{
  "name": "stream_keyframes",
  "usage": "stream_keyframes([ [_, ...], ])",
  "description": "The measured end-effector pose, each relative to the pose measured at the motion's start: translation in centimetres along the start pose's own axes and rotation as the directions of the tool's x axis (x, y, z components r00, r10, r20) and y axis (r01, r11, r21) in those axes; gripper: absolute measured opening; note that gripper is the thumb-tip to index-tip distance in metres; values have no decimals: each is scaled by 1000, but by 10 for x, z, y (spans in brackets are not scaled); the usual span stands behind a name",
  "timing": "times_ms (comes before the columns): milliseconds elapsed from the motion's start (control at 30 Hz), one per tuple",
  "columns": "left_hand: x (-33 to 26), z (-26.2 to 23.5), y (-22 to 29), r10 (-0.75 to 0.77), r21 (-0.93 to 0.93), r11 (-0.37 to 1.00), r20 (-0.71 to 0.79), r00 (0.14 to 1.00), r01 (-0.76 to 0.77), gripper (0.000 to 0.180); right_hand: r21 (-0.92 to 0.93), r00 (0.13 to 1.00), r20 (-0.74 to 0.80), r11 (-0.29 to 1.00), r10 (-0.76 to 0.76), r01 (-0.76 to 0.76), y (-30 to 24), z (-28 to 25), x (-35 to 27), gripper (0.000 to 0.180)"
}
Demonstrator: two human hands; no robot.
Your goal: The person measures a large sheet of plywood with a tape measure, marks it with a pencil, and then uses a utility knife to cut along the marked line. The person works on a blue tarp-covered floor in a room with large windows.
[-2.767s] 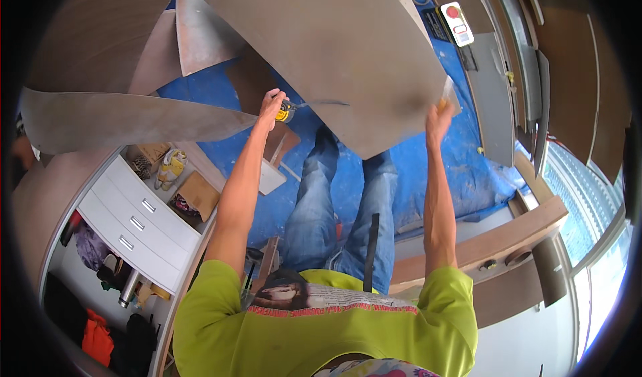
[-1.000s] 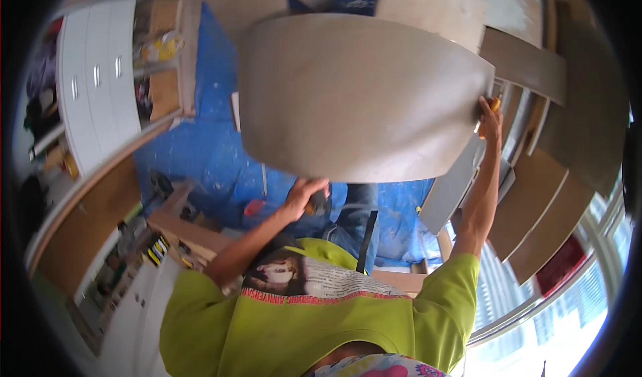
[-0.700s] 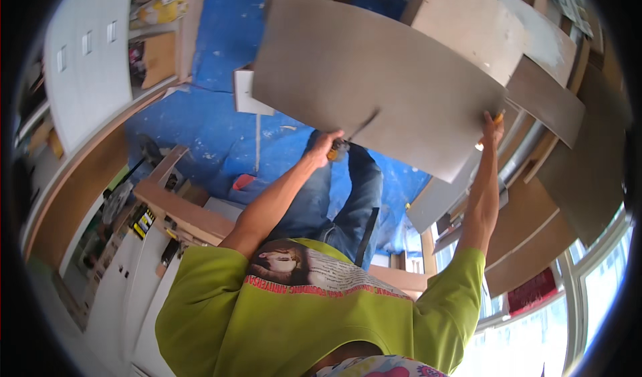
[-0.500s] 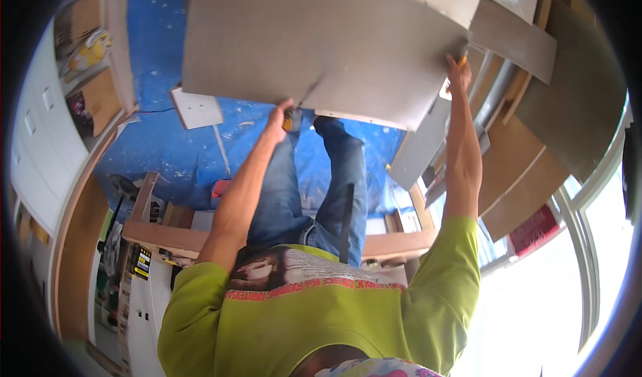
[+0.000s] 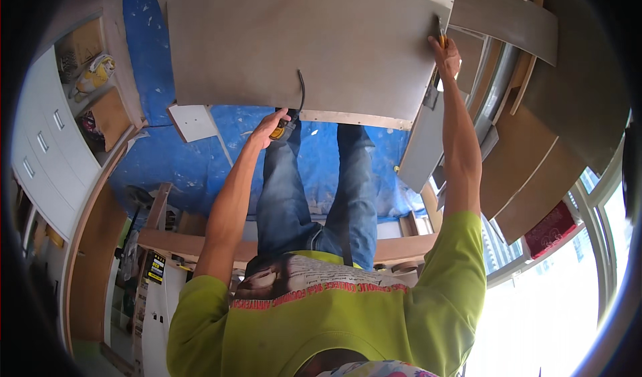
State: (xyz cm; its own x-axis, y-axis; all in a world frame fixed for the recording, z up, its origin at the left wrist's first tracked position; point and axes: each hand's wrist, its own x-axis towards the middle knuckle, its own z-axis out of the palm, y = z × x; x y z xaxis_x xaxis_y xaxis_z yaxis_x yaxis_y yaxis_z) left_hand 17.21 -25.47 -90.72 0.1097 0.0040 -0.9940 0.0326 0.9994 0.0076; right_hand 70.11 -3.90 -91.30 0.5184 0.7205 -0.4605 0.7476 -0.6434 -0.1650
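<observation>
A large grey-brown board (image 5: 267, 49) lies flat in front of me, its near edge lined by a pale strip with small holes. By that edge my left hand (image 5: 265, 131) grips a yellow-and-dark tape measure (image 5: 279, 131). A thin dark curved strip (image 5: 301, 90) rises from it over the board. My right hand (image 5: 447, 60) is at the board's right edge, its fingers closed round a small yellow-handled tool (image 5: 442, 40). The tool's dark tip points at the board's far right corner; its exact kind is hard to make out.
Blue sheeting (image 5: 234, 126) covers the floor, with a white panel (image 5: 194, 122) on it. A wooden beam (image 5: 180, 244) runs across near my legs. Large brown boards (image 5: 568, 96) lean at the right beside a window. White drawers (image 5: 50, 139) stand at the left.
My left hand has moved slightly left and down with the tape measure. My right hand has shifted left and up along the board's edge. The dark strip now looks more curved.
</observation>
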Motion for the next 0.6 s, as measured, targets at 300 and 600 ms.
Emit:
stream_keyframes([
  [300, -71, 91, 136, 380, -194, 919, 205, 902, -343, 36, 144, 998, -18, 987, -65, 67, 8, 2, 2, 59],
  [600, -47, 161, 330, 664, 364, 727, -160, 730, -582, 83, 267, 999, -24, 963, -31, 36, 8, -1, -3, 51],
])
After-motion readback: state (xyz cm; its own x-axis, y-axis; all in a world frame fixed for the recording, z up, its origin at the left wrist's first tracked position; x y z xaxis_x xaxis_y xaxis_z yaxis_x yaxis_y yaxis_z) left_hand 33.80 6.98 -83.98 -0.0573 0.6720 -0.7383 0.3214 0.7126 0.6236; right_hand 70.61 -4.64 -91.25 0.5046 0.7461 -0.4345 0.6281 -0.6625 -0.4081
